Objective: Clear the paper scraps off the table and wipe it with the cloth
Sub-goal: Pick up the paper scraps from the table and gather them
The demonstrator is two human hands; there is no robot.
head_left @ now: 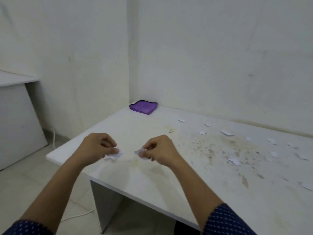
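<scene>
The stained white table (152, 184) spans 6 to 3 o'clock. Near centre, the left hand (96, 146) pinches a crumpled scrap (116, 156) and the right hand (160, 148) pinches a second scrap (139, 151), fingers curled. The folded purple cloth (143, 107) lies at the table's far corner, 12 o'clock. Loose scraps (234, 161) scatter toward 3 o'clock.

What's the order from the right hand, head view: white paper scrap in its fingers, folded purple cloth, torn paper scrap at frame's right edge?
1. White paper scrap: pinched in the right hand.
2. Folded purple cloth: back corner.
3. Torn paper scrap: far right of table.
</scene>
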